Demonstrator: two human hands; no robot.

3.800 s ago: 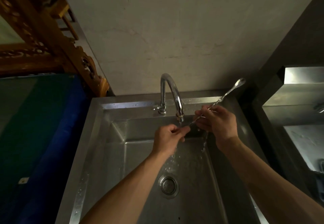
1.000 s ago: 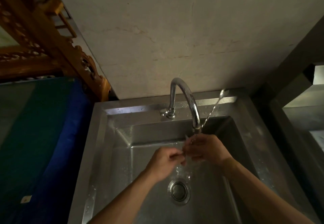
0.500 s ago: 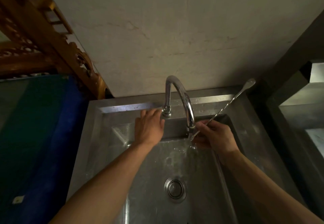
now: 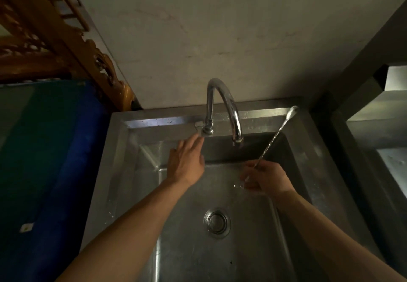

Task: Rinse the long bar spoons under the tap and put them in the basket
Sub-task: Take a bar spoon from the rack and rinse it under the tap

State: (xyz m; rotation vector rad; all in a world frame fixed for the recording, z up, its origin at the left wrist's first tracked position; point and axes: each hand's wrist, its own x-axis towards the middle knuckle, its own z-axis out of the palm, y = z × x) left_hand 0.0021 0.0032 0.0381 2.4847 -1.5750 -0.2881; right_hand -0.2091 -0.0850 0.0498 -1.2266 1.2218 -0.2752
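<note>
Item: bar spoon (image 4: 273, 138), long twisted stem, bowl end up and tilted toward back-right rim of sink (image 4: 123, 149). Held low on the stem by right hand (image 4: 267, 177), fingers closed round it; lower tip shows just below the fist.
Left hand (image 4: 186, 160): flat, fingers spread, holding nothing, fingertips at the tap lever (image 4: 198, 125).
Tap (image 4: 222, 105): no stream visible at spout — judged shut off or nearly.
Drain (image 4: 217, 222): centre of basin, droplets nearby.
Basket: not in view.
Step, judged: closing tap, then carry spoon to basket. Do well — shake drips off over basin first, keep firm pinch on wet stem, watch bowl end vs. spout and wall when swinging away.
</note>
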